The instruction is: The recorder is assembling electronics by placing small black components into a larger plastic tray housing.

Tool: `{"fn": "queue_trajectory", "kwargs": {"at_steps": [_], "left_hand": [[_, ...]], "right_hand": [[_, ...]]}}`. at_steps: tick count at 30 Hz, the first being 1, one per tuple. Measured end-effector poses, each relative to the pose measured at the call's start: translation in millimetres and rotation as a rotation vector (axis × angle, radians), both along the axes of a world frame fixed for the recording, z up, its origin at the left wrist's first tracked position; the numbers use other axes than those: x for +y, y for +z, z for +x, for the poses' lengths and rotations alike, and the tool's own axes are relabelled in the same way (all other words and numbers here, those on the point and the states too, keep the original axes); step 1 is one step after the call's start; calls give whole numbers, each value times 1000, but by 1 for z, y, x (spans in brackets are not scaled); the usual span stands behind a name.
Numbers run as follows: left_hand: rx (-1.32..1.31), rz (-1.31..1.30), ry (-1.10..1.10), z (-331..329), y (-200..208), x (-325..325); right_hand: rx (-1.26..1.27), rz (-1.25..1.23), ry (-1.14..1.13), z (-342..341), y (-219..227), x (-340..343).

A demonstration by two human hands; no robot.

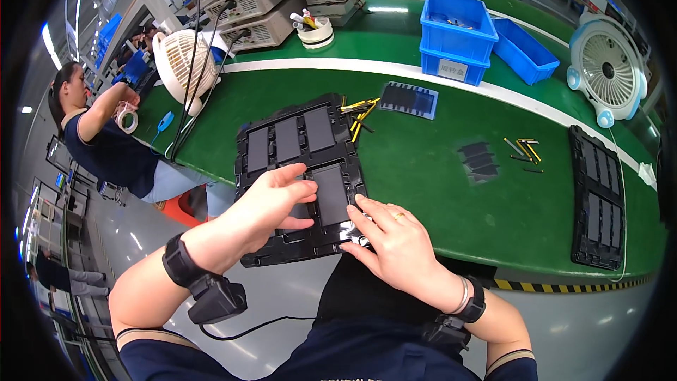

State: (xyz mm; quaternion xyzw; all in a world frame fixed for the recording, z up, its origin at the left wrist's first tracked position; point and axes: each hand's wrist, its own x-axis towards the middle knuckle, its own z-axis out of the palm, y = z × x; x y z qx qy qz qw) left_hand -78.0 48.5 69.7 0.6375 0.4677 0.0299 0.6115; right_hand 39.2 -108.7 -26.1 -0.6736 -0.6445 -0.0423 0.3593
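A black plastic tray (pixel 250 176) with moulded compartments lies at the near edge of the green bench, its near end reaching past the edge. Dark grey flat rectangular panels (pixel 288 139) sit in its compartments. My left hand (pixel 278 197) is over the near left part of the tray, fingers apart, fingertips beside the near right panel (pixel 330 195). It partly hides the compartment below it. My right hand (pixel 395 240) rests at the tray's near right corner, fingers stretched out and touching the rim next to that same panel. Neither hand appears to grip anything.
Yellow-and-black thin strips (pixel 361 116) lie by the tray's far right corner, near a blue-edged sheet (pixel 409 100). Dark film pieces (pixel 479 162) lie farther right. Another black tray (pixel 598 197), blue bins (pixel 458 35) and fans (pixel 608 70) stand around. A co-worker (pixel 106 134) sits at left.
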Motion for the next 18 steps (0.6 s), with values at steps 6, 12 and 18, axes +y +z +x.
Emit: {"fn": "queue_trajectory", "kwargs": {"at_steps": [6, 12, 18], "left_hand": [[-25, -76, 101, 9, 3, 3], [-106, -196, 142, 11, -4, 18], [-23, -25, 114, 14, -20, 20]], "right_hand": [[13, -12, 10, 1, -4, 0], [31, 4, 16, 3, -4, -1], [23, 56, 0, 2, -3, 1]]}}
